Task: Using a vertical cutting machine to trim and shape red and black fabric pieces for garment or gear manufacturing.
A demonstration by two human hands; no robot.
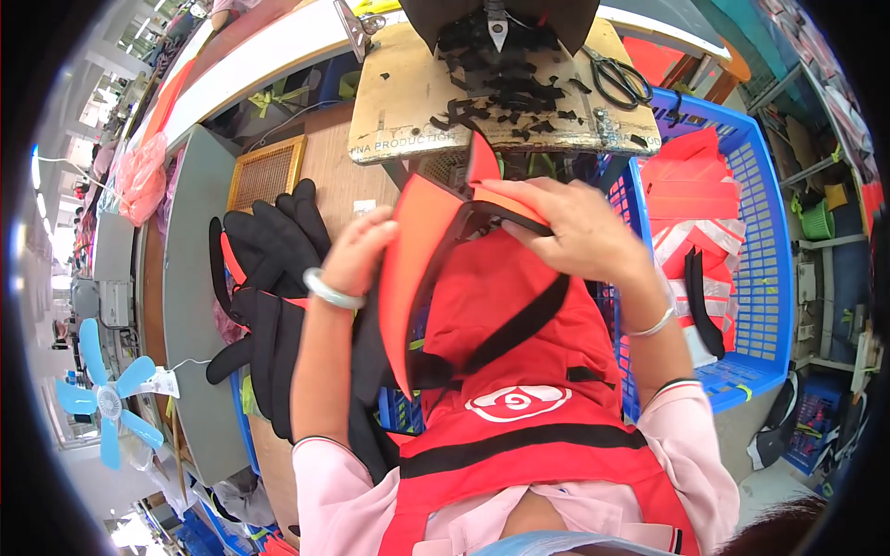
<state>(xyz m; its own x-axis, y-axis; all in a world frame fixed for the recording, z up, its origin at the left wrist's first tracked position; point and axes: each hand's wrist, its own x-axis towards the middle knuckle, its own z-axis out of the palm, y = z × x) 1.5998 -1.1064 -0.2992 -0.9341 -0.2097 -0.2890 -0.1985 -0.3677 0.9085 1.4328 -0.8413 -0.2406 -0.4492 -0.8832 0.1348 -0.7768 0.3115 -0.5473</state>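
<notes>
"Between the two hands, before the red apron [519, 278], where does the orange-and-black fabric piece [417, 232] lie?"

"Near the wooden worktable [394, 102], its upper point overlapping the front edge in this view. The long axis runs from there back toward the wearer, leaning a little left."

"And the grip?"

"The right hand [586, 227] pinches the upper fold between thumb and fingers. The left hand [360, 250] meets the left edge, but it's blurred; I can't tell whether it grips."

"Which is nearer that upper point?"

"The right; the left sits lower, off to the side."
</notes>
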